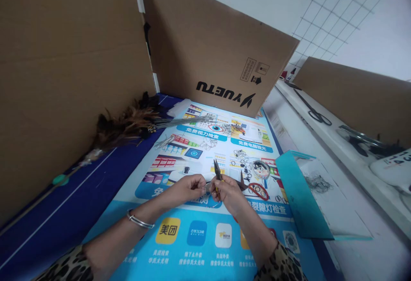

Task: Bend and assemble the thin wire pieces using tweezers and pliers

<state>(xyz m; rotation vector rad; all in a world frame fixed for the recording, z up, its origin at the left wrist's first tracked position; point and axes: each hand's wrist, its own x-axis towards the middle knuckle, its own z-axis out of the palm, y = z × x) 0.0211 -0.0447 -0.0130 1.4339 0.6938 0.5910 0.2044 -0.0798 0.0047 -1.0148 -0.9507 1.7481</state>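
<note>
My right hand (228,192) is closed around a pair of pliers (217,169); their dark jaws point up and away from me. Close beside it, my left hand (192,187) pinches a thin wire (208,186) bent into a small loop, which spans the gap between my two hands. The fine end of the wire is too small to follow. Red-handled scissors (258,191) lie just right of my right hand, partly hidden by it. Behind them sits a small round case (261,169) with a cartoon face, and dark rings (246,172) are scattered nearby.
A printed mat (180,212) covers the table. Bundled wires (183,121) and brown feathers (125,122) lie at the back left. Cardboard panels (218,37) wall the back and left. On the right are a teal box (302,204) holding tangled wire and a shelf with black scissors (316,114).
</note>
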